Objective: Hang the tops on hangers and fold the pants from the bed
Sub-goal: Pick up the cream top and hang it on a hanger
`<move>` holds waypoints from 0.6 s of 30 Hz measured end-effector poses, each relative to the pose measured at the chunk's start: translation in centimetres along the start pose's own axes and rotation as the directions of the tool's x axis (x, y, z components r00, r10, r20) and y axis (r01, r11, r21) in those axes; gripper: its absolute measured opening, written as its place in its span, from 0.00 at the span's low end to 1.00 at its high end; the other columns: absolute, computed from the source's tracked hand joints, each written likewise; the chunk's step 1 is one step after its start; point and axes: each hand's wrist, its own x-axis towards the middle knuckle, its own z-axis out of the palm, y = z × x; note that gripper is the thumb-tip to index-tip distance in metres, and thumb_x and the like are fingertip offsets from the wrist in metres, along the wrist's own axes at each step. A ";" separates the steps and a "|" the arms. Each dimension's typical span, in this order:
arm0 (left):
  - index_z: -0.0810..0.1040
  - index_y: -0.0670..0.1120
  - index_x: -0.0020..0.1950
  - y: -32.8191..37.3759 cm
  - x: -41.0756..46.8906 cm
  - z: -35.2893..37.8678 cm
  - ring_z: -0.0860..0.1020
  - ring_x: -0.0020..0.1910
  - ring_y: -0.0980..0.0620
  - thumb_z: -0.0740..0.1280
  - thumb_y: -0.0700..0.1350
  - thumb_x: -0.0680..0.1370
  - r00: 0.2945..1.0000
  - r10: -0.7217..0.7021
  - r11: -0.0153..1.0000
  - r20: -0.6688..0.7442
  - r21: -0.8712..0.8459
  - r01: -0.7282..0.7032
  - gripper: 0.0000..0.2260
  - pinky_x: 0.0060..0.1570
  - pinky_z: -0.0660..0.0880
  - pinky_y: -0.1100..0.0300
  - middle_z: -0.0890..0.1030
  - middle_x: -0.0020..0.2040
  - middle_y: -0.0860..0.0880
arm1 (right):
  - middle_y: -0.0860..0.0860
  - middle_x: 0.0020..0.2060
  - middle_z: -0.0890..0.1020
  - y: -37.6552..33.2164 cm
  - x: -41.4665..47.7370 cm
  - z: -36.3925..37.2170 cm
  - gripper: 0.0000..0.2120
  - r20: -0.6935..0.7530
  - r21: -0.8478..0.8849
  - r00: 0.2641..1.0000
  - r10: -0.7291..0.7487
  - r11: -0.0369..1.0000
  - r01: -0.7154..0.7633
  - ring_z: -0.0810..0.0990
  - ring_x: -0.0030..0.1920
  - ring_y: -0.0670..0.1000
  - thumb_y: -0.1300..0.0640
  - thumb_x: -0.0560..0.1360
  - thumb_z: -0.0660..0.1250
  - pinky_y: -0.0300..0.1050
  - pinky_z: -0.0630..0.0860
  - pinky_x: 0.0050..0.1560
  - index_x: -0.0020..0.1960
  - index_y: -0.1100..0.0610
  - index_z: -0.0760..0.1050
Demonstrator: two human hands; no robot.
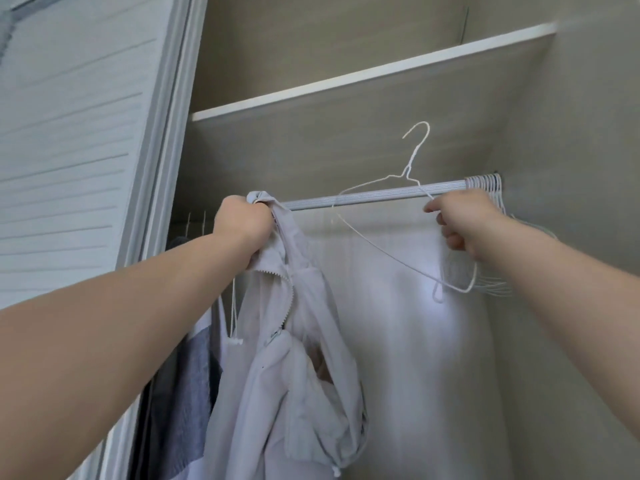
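**Closet recess, contents by position**

- Shelf (346,74): spans the recess at the top.
- Rail (374,195): below the shelf, running left to right in front of the back wall.
- Louvered door (69,133): left of the opening.
- Spare hangers (485,183): bunched on the rail's right end, beside the side wall.
- Hung garments (187,358): far left of the recess, behind the left forearm.
- Zip-up jacket (287,358): gripped at its top by the left hand (242,226), in front of the rail's left part. It hangs just right of the hung garments.
- Wire hanger (412,163): pinched by the right hand (467,220) in front of the rail, between the jacket and the spare hangers. Its hook is above the rail and off it.
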 end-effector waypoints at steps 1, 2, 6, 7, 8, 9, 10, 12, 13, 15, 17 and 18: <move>0.78 0.37 0.49 0.0 -0.1 -0.9 0.74 0.44 0.43 0.59 0.42 0.80 1.000 0.000 1.000 -0.005 -0.001 0.000 0.11 0.43 0.68 0.56 0.77 0.43 0.43 | 0.50 0.26 0.62 0.0 -1.3 0.3 0.05 0.034 0.093 0.999 0.023 0.995 -0.026 0.56 0.22 0.47 0.64 0.79 0.62 0.32 0.52 0.21 0.45 0.57 0.73; 0.79 0.36 0.54 0.0 -0.1 -2.0 0.75 0.45 0.43 0.59 0.42 0.81 1.000 -0.003 1.000 -0.011 -0.003 0.003 0.13 0.45 0.69 0.55 0.78 0.46 0.41 | 0.48 0.25 0.62 0.1 -2.6 0.6 0.06 0.057 0.181 0.998 0.028 0.983 -0.037 0.56 0.21 0.46 0.63 0.79 0.61 0.32 0.52 0.20 0.45 0.57 0.74; 0.80 0.36 0.57 0.5 -0.7 -6.0 0.77 0.44 0.45 0.59 0.42 0.81 0.999 0.002 1.000 -0.049 0.029 0.000 0.14 0.42 0.70 0.57 0.81 0.51 0.38 | 0.47 0.23 0.62 0.3 -7.3 2.4 0.05 0.075 0.448 0.997 -0.014 0.894 -0.021 0.57 0.19 0.45 0.61 0.79 0.63 0.33 0.54 0.20 0.46 0.55 0.69; 0.80 0.37 0.57 0.7 -0.9 -7.1 0.77 0.44 0.44 0.59 0.42 0.81 0.998 0.003 0.999 -0.061 0.040 -0.001 0.13 0.42 0.71 0.56 0.81 0.51 0.38 | 0.47 0.23 0.63 0.1 -8.2 2.8 0.05 0.101 0.470 0.995 -0.008 0.881 -0.041 0.58 0.20 0.46 0.59 0.79 0.64 0.34 0.55 0.20 0.46 0.54 0.69; 0.79 0.38 0.56 0.9 -1.1 -8.1 0.77 0.45 0.43 0.60 0.43 0.81 0.997 0.004 0.999 -0.072 0.049 -0.001 0.12 0.44 0.72 0.56 0.80 0.52 0.38 | 0.47 0.24 0.64 -0.3 -8.8 3.2 0.06 0.132 0.480 0.991 0.001 0.875 -0.065 0.58 0.20 0.46 0.57 0.80 0.65 0.35 0.55 0.20 0.46 0.55 0.70; 0.79 0.39 0.55 1.1 -1.4 -9.2 0.78 0.46 0.42 0.60 0.43 0.81 0.996 0.003 0.999 -0.085 0.054 0.002 0.11 0.46 0.72 0.55 0.80 0.51 0.39 | 0.47 0.23 0.63 -0.8 -9.4 3.6 0.07 0.162 0.485 0.987 0.007 0.870 -0.085 0.57 0.20 0.45 0.54 0.80 0.65 0.35 0.55 0.20 0.46 0.56 0.70; 0.79 0.40 0.54 1.3 -1.7 -10.3 0.78 0.47 0.41 0.61 0.43 0.81 0.995 -0.006 0.998 -0.097 0.059 0.012 0.10 0.47 0.73 0.54 0.80 0.50 0.40 | 0.46 0.23 0.62 -1.4 -9.9 3.8 0.10 0.183 0.485 0.983 0.007 0.869 -0.097 0.57 0.20 0.45 0.53 0.81 0.64 0.35 0.54 0.19 0.45 0.57 0.71; 0.78 0.42 0.50 1.7 -2.4 -12.7 0.78 0.46 0.42 0.62 0.44 0.80 0.991 -0.028 0.997 -0.128 0.061 0.036 0.07 0.47 0.73 0.55 0.79 0.44 0.44 | 0.45 0.22 0.60 -2.6 -11.0 4.2 0.13 0.210 0.471 0.977 -0.025 0.878 -0.079 0.55 0.20 0.45 0.52 0.83 0.61 0.35 0.52 0.20 0.44 0.58 0.73; 0.78 0.43 0.48 2.1 -2.8 -13.9 0.78 0.45 0.42 0.62 0.44 0.80 0.989 -0.036 0.997 -0.144 0.069 0.046 0.07 0.46 0.73 0.55 0.78 0.41 0.45 | 0.45 0.22 0.59 -3.3 -11.7 4.4 0.13 0.232 0.467 0.971 -0.055 0.882 -0.062 0.55 0.20 0.45 0.52 0.84 0.59 0.34 0.52 0.20 0.44 0.58 0.73; 0.77 0.43 0.46 3.3 -3.5 -16.4 0.77 0.45 0.43 0.61 0.42 0.80 0.982 -0.039 0.991 -0.182 0.118 0.062 0.07 0.45 0.71 0.56 0.76 0.38 0.47 | 0.45 0.21 0.60 -4.7 -13.2 4.8 0.14 0.298 0.475 0.946 -0.125 0.880 -0.033 0.54 0.20 0.44 0.54 0.84 0.58 0.33 0.52 0.21 0.44 0.59 0.74; 0.77 0.43 0.46 4.9 -4.3 -19.0 0.76 0.46 0.43 0.60 0.42 0.80 0.974 -0.033 0.984 -0.223 0.165 0.071 0.07 0.45 0.70 0.56 0.77 0.40 0.46 | 0.45 0.21 0.60 -6.5 -14.9 5.0 0.13 0.360 0.506 0.912 -0.198 0.862 -0.013 0.54 0.19 0.43 0.54 0.84 0.59 0.32 0.51 0.21 0.44 0.60 0.74; 0.77 0.42 0.48 5.9 -4.7 -20.3 0.76 0.46 0.43 0.60 0.42 0.80 0.968 -0.026 0.978 -0.249 0.193 0.076 0.07 0.45 0.70 0.56 0.77 0.42 0.45 | 0.45 0.20 0.60 -7.6 -15.7 5.1 0.13 0.384 0.531 0.894 -0.232 0.847 -0.008 0.54 0.19 0.43 0.54 0.84 0.59 0.31 0.51 0.21 0.45 0.60 0.74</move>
